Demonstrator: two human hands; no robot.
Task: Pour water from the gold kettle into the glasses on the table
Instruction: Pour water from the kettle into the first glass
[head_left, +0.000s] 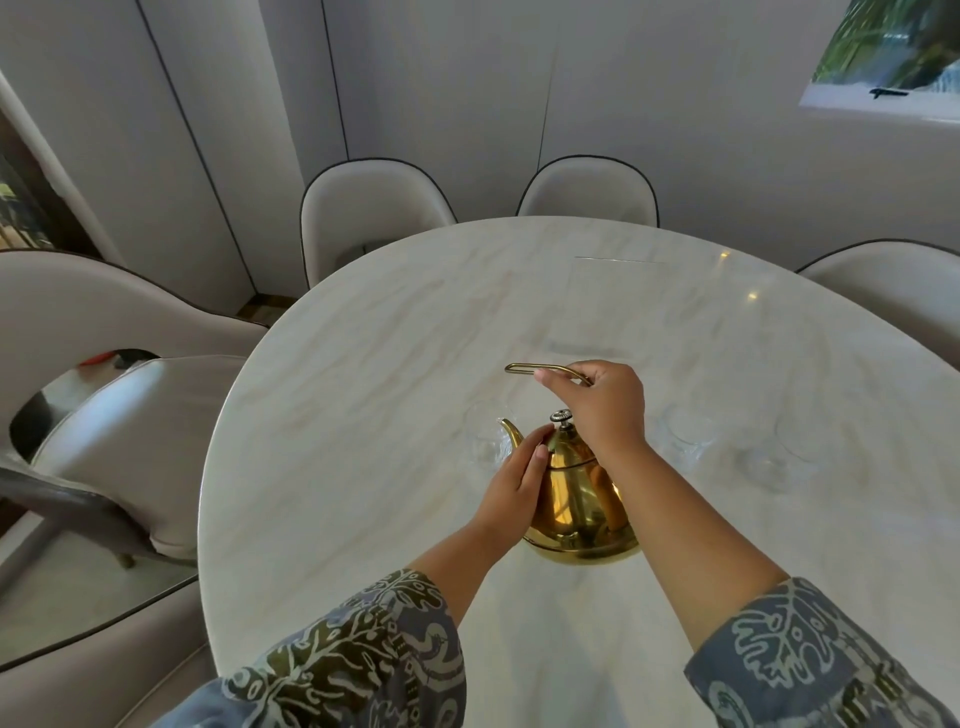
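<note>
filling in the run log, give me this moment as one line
right hand: holds kettle handle | left hand: on gold kettle body | spout: toward left glass | pour: not visible

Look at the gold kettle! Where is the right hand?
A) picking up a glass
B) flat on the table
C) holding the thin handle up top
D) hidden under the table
C: the right hand has its grip closed around the thin wire handle above the gold kettle, while the left hand rests against the kettle's side.
</note>
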